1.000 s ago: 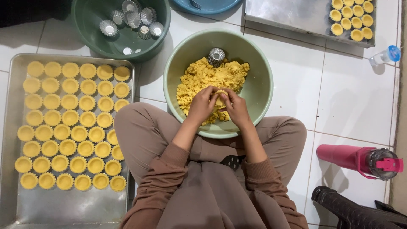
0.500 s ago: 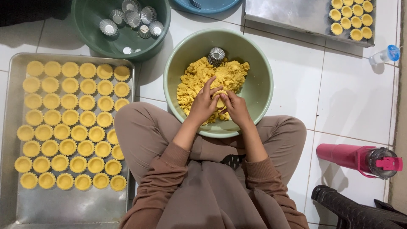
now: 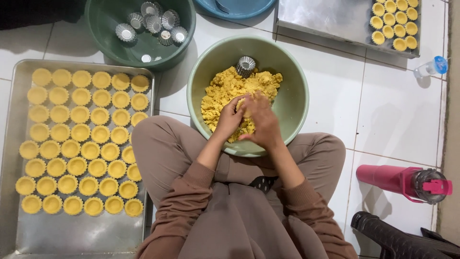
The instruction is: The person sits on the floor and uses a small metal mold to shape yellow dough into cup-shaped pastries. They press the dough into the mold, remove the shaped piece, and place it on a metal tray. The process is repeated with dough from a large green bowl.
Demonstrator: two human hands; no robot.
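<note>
Both hands, left hand and right hand, clench a lump of yellow dough over the pale green bowl, mid-shaping; pressing it into a fluted tin likely follows.

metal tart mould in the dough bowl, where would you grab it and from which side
Take the metal tart mould by its fluted rim, coming down from above on the bowl's far side. It sits on top of the yellow dough near the far wall of the light green bowl, seemingly open side up, so the rim is exposed. The left hand and right hand work the dough on the near side.
</note>
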